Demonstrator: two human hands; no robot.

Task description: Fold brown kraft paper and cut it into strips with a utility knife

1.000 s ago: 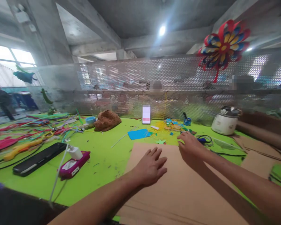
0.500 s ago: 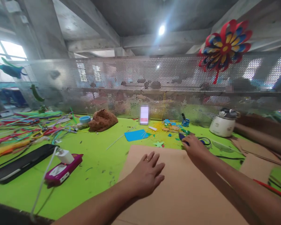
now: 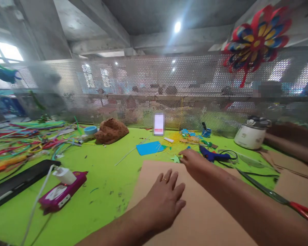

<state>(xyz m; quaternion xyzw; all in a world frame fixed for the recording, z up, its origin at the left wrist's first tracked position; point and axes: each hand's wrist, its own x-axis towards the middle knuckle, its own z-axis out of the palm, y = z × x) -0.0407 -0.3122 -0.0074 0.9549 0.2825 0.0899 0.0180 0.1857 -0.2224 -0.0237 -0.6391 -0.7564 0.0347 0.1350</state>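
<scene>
My left hand [image 3: 164,200] lies with fingers spread on a large sheet of brown card [image 3: 192,205], palm down. At the far edge of that sheet, my right hand [image 3: 191,160] reaches left with its fingers partly stretched out, and nothing shows in them. A light green paper star [image 3: 175,159] lies just left of its fingertips. To the right of this hand rests a blue glue gun [image 3: 214,155] with a black cord. Beyond it are yellow shreds and paper scraps [image 3: 192,139]. A blue sheet [image 3: 149,148] lies to the left.
A phone [image 3: 158,124] stands upright near the mesh screen [image 3: 133,85]. Left are a purple power strip [image 3: 64,193], a black case [image 3: 20,182], a brown lump [image 3: 112,131] and coloured strips. Right are a white jug [image 3: 251,135], red-handled scissors [image 3: 284,201] and card pieces.
My right hand has moved left, away from the glue gun toward the green star. The glue gun and scissors now show more fully. My left hand stays on the card; the view has shifted slightly.
</scene>
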